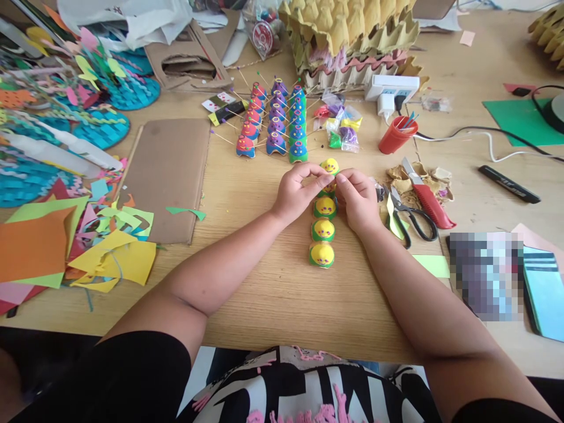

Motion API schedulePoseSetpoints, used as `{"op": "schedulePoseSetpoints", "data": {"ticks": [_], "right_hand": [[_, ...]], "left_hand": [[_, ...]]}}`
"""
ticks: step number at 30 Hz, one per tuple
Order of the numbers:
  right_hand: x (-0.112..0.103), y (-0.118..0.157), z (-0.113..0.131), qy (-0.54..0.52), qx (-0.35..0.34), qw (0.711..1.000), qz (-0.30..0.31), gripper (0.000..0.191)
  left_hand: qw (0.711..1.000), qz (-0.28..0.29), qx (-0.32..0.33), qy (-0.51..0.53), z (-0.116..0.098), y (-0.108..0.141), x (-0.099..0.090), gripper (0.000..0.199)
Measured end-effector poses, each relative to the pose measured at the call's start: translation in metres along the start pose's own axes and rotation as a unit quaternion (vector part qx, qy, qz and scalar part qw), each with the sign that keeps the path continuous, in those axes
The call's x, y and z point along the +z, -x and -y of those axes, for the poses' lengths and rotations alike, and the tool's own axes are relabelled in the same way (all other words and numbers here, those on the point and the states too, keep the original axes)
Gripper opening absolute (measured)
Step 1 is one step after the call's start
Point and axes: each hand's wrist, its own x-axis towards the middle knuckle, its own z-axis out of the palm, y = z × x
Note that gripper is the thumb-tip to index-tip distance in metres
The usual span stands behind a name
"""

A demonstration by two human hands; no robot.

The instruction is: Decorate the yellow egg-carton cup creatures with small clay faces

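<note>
A line of yellow-and-green egg-carton cups (323,229) with smiling faces runs up the middle of the table. My left hand (296,191) is at the far end of this line, thumb and index finger pressed together. From the other side my right hand (359,197) meets it, also in a pinch, and the fingertips nearly touch over the second cup from the far end. Whatever is between the fingers is too small to make out. Beyond my hands stand three painted cup rows: red-and-blue (249,129), purple-and-blue (277,126) and blue-and-green (298,132), with pins sticking out.
Scissors (412,214) and a red-handled utility knife (432,202) lie right of my right hand, near a red cup (394,138). Stacked egg trays (348,35) and a power strip (392,87) stand behind. Cardboard (167,176) and paper scraps (117,258) are left.
</note>
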Motion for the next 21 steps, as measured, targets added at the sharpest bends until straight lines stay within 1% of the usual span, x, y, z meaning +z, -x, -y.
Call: {"op": "schedulePoseSetpoints", "data": {"ticks": [4, 9, 13, 17, 21], "right_hand": [[-0.0005, 0.0006, -0.0005, 0.014, 0.011, 1.000, -0.006, 0.060], [-0.0002, -0.0004, 0.0002, 0.009, 0.001, 1.000, -0.020, 0.064], [0.0013, -0.0004, 0.0025, 0.015, 0.004, 1.000, -0.024, 0.066], [0.0018, -0.0005, 0.0022, 0.021, -0.001, 1.000, -0.023, 0.066], [0.0007, -0.0014, -0.0012, 0.024, -0.013, 0.999, -0.023, 0.062]], "left_hand": [[1.000, 0.010, -0.015, 0.019, 0.0003, 0.0003, -0.0001, 0.052], [0.996, 0.045, -0.037, 0.073, 0.0018, 0.0008, 0.0007, 0.056], [0.995, 0.058, -0.034, 0.072, 0.0039, 0.0011, 0.0018, 0.054], [0.997, 0.042, -0.024, 0.061, 0.0039, 0.0015, 0.0020, 0.042], [0.999, 0.017, -0.012, 0.050, 0.0018, 0.0015, 0.0018, 0.039]]}}
